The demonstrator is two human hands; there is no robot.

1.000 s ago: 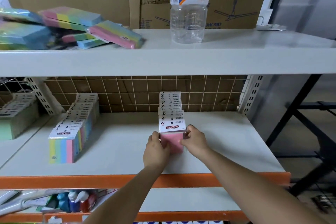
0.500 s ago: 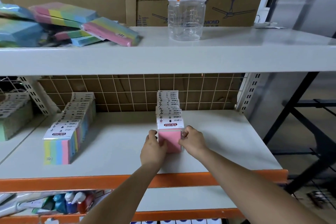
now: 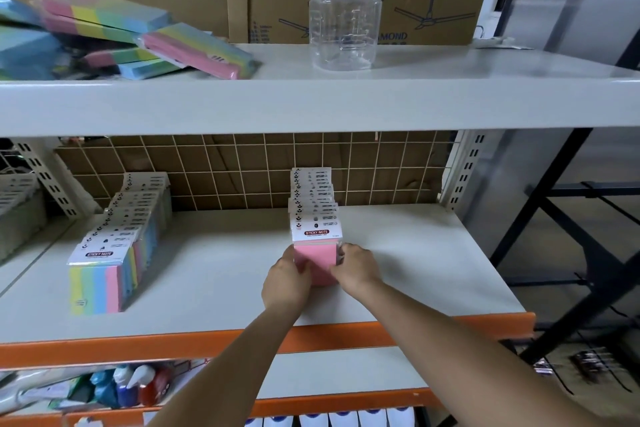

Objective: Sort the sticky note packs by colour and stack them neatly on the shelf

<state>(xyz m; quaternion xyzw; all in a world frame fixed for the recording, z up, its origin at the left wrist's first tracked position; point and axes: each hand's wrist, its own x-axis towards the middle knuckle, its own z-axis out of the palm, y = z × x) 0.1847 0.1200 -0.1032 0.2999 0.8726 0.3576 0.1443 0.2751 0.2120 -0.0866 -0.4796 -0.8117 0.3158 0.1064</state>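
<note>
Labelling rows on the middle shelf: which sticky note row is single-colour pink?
The pink row at mid-shelf, gripped at its front by both hands. The multicolour row to its left shows striped packs.

Both arms reach forward side by side, the left hand (image 3: 286, 282) and right hand (image 3: 356, 267) close together, fingers curled inward toward each other.

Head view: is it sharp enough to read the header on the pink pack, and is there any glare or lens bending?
Head view: the front pink pack is sharp, its "STICKY NOTE" header readable; the row's rear headers are too small. Soft even light, no glare; faint shadow right of the right hand. Wide-angle bending curves the top shelf edge; corners soften.
</note>
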